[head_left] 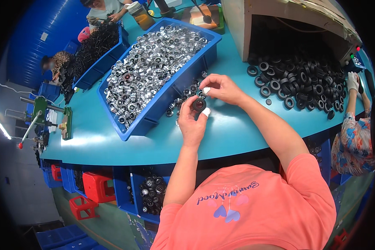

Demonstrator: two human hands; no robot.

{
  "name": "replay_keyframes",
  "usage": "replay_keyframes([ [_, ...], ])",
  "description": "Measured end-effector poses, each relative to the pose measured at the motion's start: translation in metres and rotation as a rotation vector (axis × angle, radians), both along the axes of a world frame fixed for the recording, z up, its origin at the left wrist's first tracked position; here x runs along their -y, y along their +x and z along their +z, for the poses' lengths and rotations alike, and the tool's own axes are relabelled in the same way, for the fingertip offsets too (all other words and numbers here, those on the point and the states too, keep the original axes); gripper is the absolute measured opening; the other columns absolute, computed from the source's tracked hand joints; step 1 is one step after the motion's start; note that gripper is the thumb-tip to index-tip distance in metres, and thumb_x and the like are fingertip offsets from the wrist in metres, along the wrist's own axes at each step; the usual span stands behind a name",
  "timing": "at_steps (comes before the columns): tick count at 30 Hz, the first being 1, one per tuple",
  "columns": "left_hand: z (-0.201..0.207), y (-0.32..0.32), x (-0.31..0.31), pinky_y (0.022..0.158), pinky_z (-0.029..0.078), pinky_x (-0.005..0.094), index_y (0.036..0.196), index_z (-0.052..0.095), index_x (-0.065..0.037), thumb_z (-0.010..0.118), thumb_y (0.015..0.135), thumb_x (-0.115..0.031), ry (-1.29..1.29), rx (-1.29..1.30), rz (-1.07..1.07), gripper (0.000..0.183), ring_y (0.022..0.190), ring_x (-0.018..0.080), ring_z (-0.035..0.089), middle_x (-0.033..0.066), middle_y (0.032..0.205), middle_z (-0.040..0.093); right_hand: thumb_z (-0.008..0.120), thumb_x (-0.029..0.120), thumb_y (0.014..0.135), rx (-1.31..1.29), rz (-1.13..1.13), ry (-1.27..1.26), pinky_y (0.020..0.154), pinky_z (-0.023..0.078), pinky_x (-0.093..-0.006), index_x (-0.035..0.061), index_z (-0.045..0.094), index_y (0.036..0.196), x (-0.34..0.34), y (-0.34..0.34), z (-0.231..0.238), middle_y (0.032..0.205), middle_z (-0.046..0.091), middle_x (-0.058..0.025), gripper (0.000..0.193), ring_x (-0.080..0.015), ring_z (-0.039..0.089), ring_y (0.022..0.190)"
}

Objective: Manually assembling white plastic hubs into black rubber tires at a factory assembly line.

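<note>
Between the thumb and fingers of my left hand (191, 124) is a round black wheel-like part (199, 104) with a dark reddish centre, its face turned up. Just above and to the right, my right hand (224, 88) has its thumb and forefinger pinched together. Whatever may be in that pinch is too small to make out. White covers wrap the thumb tips of both hands. Close beyond my hands, several loose silver-and-black round parts (191, 89) lie on the teal table (237, 133), beside a blue bin (152, 119) heaped with shiny silver round parts (154, 62).
A pile of black rings (304, 83) spreads from a box-like machine (233, 25) at right. Another blue bin (98, 62) holds black parts. A green hand press (39, 112) stands far left. Co-workers sit at the back left; a person's gloved hand (353, 81) is far right.
</note>
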State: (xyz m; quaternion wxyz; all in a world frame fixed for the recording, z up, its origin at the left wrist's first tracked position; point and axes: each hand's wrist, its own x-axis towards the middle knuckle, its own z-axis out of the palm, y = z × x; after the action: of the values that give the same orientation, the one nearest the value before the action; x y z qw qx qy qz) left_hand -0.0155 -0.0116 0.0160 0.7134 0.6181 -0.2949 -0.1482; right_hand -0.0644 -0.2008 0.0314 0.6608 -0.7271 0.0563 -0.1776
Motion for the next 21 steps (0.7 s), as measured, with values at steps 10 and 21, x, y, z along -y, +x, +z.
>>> replay_keyframes([
  [10, 0.013, -0.009, 0.002, 0.095, 0.055, 0.0305, 0.133, 0.056, 0.002, 0.072, 0.087, 0.007, -0.048, -0.119, -0.015, 0.049, 0.111, 0.0171, 0.064, 0.0100, 0.123, 0.063, 0.073, 0.013, 0.088, -0.211, 0.277, 0.245, 0.076, 0.054, -0.0259, 0.0042, 0.071, 0.109, 0.001, -0.007, 0.011, 0.096, 0.070, -0.0015, 0.022, -0.0093, 0.065, 0.087],
  [21, 0.015, -0.006, 0.002, 0.087, 0.057, 0.0284, 0.128, 0.061, 0.002, 0.079, 0.087, -0.003, 0.040, 0.119, 0.047, 0.045, 0.101, 0.0152, 0.064, 0.0048, 0.119, 0.054, 0.069, 0.006, 0.089, -0.222, 0.338, 0.355, 0.081, 0.058, -0.0281, 0.0005, 0.068, 0.113, -0.003, -0.002, -0.004, 0.105, 0.070, -0.0061, 0.025, -0.0133, 0.068, 0.093],
])
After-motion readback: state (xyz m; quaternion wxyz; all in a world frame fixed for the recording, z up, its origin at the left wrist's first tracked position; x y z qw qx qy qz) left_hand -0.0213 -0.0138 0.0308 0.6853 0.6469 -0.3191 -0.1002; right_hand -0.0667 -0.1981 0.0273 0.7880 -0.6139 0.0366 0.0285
